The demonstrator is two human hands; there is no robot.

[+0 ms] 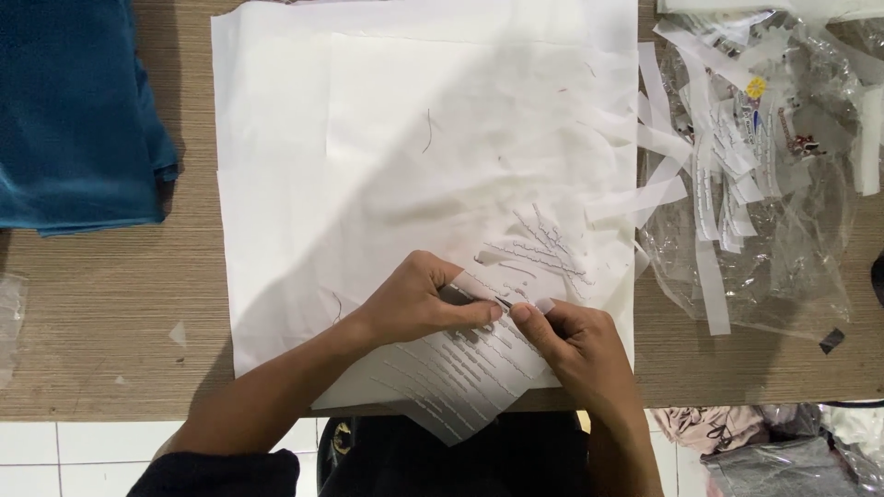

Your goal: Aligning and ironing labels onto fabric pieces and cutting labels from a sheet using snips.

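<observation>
Wooden table (110,313), pale patterned sheet (460,382)

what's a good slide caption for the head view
Both hands pinch a small tool over a transfer sheet on white cloth.

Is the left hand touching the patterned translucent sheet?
Touching: the head view shows the left hand pressing flat on the patterned translucent sheet.

My hands (497,317) are hiding most of a thin tool (502,301); the blue cloth (78,110) is running off the left edge.
</observation>
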